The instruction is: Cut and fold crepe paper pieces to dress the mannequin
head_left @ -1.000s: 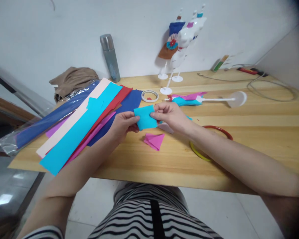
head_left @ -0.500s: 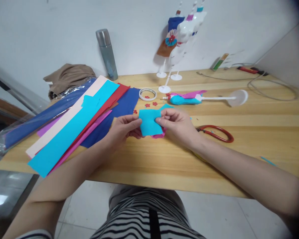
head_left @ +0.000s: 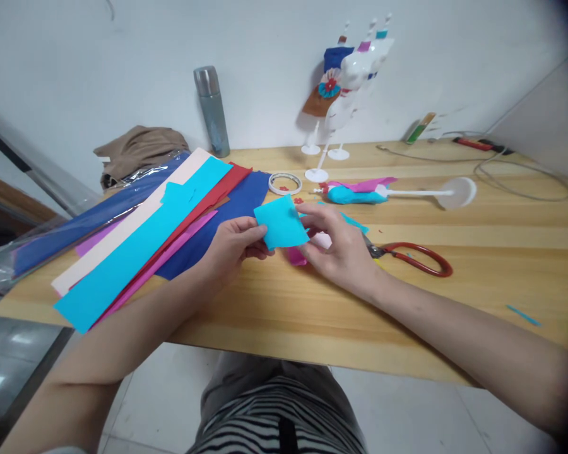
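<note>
My left hand (head_left: 231, 244) pinches the lower left edge of a small cyan paper square (head_left: 281, 222) and holds it up above the wooden table (head_left: 284, 302). My right hand (head_left: 337, 242) is beside it, fingers curled, its fingertips resting on a folded pink paper piece (head_left: 296, 255) on the table. Whether the right hand still touches the cyan square I cannot tell. Red-handled scissors (head_left: 414, 257) lie just right of my right hand.
Long sheets of coloured paper (head_left: 142, 233) fan out at the left, partly in clear plastic. A tape roll (head_left: 284, 183), a steel flask (head_left: 212, 111), white mannequin stands (head_left: 345, 88), a fallen dressed stand (head_left: 388, 190), brown cloth (head_left: 139, 146) and cables (head_left: 515, 167) sit further back.
The right hand has let its grip on the cyan square slip down to the pink piece; the left hand keeps the square, now tilted. The view shifted a little.
</note>
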Demonstrator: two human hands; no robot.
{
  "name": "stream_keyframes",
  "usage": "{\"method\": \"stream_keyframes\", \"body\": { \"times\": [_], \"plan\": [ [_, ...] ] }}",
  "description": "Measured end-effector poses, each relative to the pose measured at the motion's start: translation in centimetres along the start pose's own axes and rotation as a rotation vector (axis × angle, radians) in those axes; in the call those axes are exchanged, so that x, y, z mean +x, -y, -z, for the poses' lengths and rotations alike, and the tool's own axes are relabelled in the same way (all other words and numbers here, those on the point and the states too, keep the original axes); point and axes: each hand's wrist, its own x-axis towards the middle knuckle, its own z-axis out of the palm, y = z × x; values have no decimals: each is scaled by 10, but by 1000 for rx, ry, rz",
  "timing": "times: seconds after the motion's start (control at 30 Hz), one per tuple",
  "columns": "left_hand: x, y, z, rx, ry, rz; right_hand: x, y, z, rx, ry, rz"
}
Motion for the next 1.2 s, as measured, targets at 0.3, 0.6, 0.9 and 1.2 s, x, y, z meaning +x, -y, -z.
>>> {"method": "stream_keyframes", "body": {
  "times": [0.3,0.6,0.9,1.2],
  "plan": [
    [-5,3,-4,4,27,34,1,6,3,-84,-49,21],
    [-3,2,-2,-65,61,89,0,13,3,100,39,-89],
    [-6,4,-3,-69,52,39,0,10,-3,311,-34,-264],
    [-5,6,-2,-57,72,4,-1,-2,-11,657,-115,-517]
  ]
}}
